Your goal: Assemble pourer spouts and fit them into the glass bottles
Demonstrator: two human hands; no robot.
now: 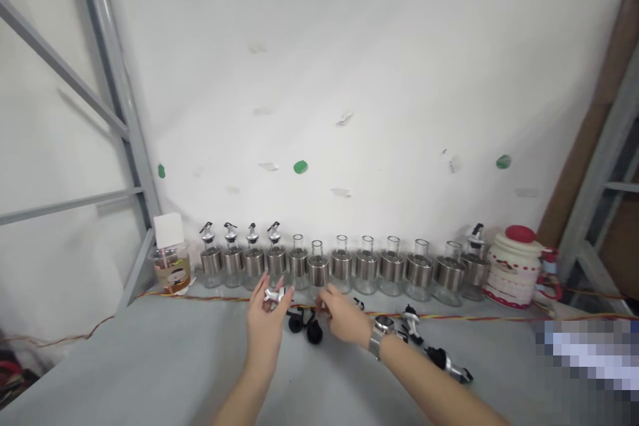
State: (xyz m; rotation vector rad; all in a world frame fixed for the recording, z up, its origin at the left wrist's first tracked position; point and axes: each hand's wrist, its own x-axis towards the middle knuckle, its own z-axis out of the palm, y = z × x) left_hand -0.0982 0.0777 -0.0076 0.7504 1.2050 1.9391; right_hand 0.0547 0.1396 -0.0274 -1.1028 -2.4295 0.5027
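Note:
My left hand (265,319) is closed around a silver pourer spout (274,295), held just in front of the bottle row. To its right, my right hand (344,316), with a metal wristwatch (382,333), has its fingers curled together near the base of an uncapped glass bottle (318,269). Whatever they pinch is hidden. Between the hands, black stopper pieces (313,331) lie on the grey table (200,359). Several bottles with steel sleeves stand upright along the wall. Those at the left, such as one bottle (210,259), carry pourers; most others have bare necks.
Loose pourers (412,324) lie right of my right hand, another pourer (449,365) nearer me. A drink cup (172,269) stands left of the row; a white jar with a red lid (514,269) stands right. A red-yellow wire (449,317) crosses the table.

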